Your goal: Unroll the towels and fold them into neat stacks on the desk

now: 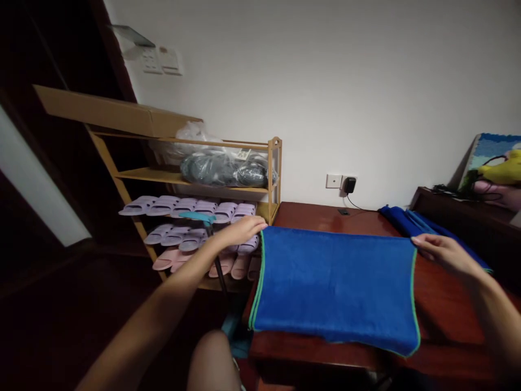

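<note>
A blue towel (336, 285) with green edging is stretched between my two hands over a red-brown wooden table. My left hand (247, 229) pinches its far left corner. At the far right corner, my right hand (437, 251) grips the cloth between thumb and fingers. The towel looks folded, since layered green edges show along its left side. Its near edge hangs close to the table's front edge; whether it rests on the wood there I cannot tell.
More blue cloth (431, 231) lies at the table's back right, beside a dark raised ledge with a colourful picture (494, 163). Left of the table (309, 214) stands a wooden shoe rack (273, 179) with several slippers, a bagged bundle and a cardboard box (109, 114). A black plug (349, 185) sits in the wall.
</note>
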The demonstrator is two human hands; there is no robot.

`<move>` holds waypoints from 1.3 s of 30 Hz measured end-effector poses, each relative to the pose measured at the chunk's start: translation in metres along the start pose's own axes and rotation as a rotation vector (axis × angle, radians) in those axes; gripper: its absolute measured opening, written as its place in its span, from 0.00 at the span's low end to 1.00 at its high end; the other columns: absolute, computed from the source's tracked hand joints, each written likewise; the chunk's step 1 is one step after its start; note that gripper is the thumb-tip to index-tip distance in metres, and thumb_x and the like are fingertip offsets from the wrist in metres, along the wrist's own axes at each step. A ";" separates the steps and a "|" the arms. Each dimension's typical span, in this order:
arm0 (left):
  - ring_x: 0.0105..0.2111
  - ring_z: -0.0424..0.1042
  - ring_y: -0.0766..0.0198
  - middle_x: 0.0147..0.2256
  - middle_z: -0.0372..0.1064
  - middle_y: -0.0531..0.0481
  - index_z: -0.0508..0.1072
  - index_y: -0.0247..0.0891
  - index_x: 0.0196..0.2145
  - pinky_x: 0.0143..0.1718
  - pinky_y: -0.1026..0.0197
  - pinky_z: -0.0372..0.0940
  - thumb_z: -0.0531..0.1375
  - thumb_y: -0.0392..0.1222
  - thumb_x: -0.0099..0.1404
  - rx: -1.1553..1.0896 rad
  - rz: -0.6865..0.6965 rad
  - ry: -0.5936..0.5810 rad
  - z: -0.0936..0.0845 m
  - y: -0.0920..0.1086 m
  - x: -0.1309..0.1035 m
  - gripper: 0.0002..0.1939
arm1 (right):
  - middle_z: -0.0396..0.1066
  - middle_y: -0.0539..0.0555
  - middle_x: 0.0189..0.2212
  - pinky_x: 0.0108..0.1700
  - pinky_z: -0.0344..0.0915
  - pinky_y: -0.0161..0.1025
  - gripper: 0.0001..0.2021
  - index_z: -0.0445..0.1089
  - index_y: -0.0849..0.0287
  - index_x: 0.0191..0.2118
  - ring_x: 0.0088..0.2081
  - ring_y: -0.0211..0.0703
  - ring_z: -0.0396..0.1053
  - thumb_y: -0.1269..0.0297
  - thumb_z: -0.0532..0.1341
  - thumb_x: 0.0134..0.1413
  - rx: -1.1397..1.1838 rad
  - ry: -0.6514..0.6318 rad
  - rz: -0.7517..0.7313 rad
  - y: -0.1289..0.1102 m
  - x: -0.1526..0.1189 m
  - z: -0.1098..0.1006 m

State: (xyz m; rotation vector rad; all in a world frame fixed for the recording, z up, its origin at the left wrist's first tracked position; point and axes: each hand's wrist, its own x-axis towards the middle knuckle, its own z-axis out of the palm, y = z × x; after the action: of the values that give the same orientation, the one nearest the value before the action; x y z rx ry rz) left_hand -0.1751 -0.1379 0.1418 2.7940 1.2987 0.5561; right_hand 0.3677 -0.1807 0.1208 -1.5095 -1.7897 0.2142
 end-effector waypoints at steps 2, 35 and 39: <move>0.38 0.70 0.61 0.35 0.71 0.46 0.70 0.36 0.34 0.43 0.61 0.61 0.43 0.44 0.71 0.076 -0.074 -0.048 0.032 -0.013 0.010 0.19 | 0.56 0.46 0.13 0.19 0.49 0.33 0.25 0.68 0.60 0.25 0.16 0.32 0.52 0.39 0.57 0.47 0.186 -0.218 0.200 0.017 0.007 0.028; 0.66 0.37 0.57 0.66 0.36 0.43 0.46 0.37 0.66 0.63 0.47 0.36 0.36 0.61 0.69 0.063 -0.283 -0.258 0.155 0.004 0.052 0.35 | 0.36 0.55 0.67 0.65 0.37 0.51 0.37 0.45 0.51 0.67 0.67 0.45 0.33 0.36 0.37 0.57 -0.498 -0.443 0.011 0.044 0.019 0.180; 0.66 0.35 0.54 0.66 0.37 0.42 0.46 0.36 0.65 0.62 0.44 0.35 0.40 0.53 0.70 0.086 -0.270 -0.314 0.156 0.015 0.086 0.31 | 0.33 0.58 0.67 0.65 0.32 0.51 0.36 0.41 0.57 0.68 0.67 0.46 0.31 0.41 0.39 0.59 -0.494 -0.458 -0.052 0.017 0.038 0.188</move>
State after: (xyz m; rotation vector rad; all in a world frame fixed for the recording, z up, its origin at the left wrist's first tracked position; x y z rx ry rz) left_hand -0.0625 -0.0625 0.0246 2.5642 1.6146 0.0497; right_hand 0.2601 -0.0781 -0.0018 -1.8583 -2.3706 0.0979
